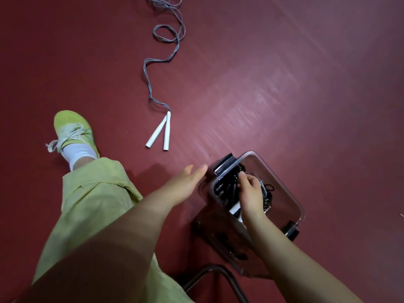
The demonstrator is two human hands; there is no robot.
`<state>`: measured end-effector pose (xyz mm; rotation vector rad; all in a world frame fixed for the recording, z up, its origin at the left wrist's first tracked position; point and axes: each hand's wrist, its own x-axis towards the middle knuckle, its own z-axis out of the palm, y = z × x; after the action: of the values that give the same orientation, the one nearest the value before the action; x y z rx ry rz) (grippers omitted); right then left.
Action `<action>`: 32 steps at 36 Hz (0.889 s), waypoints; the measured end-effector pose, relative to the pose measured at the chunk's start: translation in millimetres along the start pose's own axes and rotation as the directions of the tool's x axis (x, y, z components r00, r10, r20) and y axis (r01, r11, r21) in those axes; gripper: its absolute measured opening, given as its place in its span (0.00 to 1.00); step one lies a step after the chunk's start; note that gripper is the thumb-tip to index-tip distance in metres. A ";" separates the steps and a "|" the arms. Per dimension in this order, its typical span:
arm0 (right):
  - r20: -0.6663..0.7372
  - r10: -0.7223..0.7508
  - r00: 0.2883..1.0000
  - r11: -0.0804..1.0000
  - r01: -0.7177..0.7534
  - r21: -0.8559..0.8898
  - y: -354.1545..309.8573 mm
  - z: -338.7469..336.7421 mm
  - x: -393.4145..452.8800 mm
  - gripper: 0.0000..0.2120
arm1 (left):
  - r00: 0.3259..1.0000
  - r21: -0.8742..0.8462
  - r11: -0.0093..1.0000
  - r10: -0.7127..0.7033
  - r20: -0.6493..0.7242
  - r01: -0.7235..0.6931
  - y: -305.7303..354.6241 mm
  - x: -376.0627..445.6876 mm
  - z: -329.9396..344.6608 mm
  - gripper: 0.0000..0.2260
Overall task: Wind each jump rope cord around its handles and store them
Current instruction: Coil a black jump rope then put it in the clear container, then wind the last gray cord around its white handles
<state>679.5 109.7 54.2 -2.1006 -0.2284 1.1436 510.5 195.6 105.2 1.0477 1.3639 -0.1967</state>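
A person's left hand [185, 182] reaches forward, palm open and fingers straight, holding nothing. The right hand [251, 190] extends beside it with fingers curled downward, gripping a dark wound bundle [231, 193]. Both bare forearms stretch from the lower frame.

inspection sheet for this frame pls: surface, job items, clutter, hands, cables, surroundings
Surface: dark red floor, glossy streaks of light.
Job's things: grey jump rope unwound on the floor, its white handles side by side; clear storage box open, holding a black wound rope.
Clutter: nothing seen.
Hands: left hand open, fingers straight, beside the box; right hand inside the box, fingers curled on the black rope.
Cables: nothing seen apart from the ropes.
Surroundings: green shoe, green trouser leg, dark metal frame at bottom edge.
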 end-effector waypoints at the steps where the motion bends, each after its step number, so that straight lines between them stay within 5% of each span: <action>1: 0.027 -0.054 0.998 0.999 0.054 0.000 -8.0 6.7 -4.0 0.08 | 1.000 0.011 1.000 -0.005 -0.012 0.005 -2.4 2.7 -8.0 0.33; 6: 0.249 -0.141 0.958 0.988 0.153 -0.031 -39.5 63.0 4.5 0.10 | 0.996 0.077 0.997 -0.003 -0.089 0.010 -14.2 10.7 -59.9 0.44; 13: 0.303 -0.104 0.947 0.982 0.145 -0.117 -59.9 193.6 57.8 0.16 | 0.939 -0.050 0.997 0.034 -0.342 -0.055 -49.9 28.4 -144.5 0.23; 16: 0.268 -0.047 0.962 0.982 0.094 -0.164 -64.9 245.4 80.2 0.18 | 0.937 -0.142 0.988 0.003 -0.349 -0.056 -57.5 41.4 -156.8 0.19; 21: 0.186 -0.083 0.979 0.916 0.149 -0.372 -63.8 303.1 111.7 0.35 | 0.957 -0.253 0.965 -0.012 -0.289 -0.064 -63.4 63.2 -165.5 0.10; 25: 0.227 -0.135 0.965 0.867 0.226 -0.444 -65.1 317.7 124.9 0.33 | 0.961 -0.309 0.948 -0.011 -0.276 -0.078 -67.3 70.1 -168.1 0.10; 29: 0.300 -0.148 0.942 0.802 0.292 -0.521 -73.2 316.8 129.9 0.09 | 0.959 -0.328 0.941 -0.019 -0.281 -0.077 -67.8 69.6 -168.5 0.12; 32: 0.377 -0.160 0.912 0.814 0.338 -0.473 -77.0 311.9 119.4 0.14 | 0.954 -0.343 0.937 -0.032 -0.297 -0.075 -63.2 64.4 -168.5 0.13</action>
<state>517.8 380.1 -80.8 -2.2312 -1.0627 1.3614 367.9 306.7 43.1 0.8096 1.5881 0.2277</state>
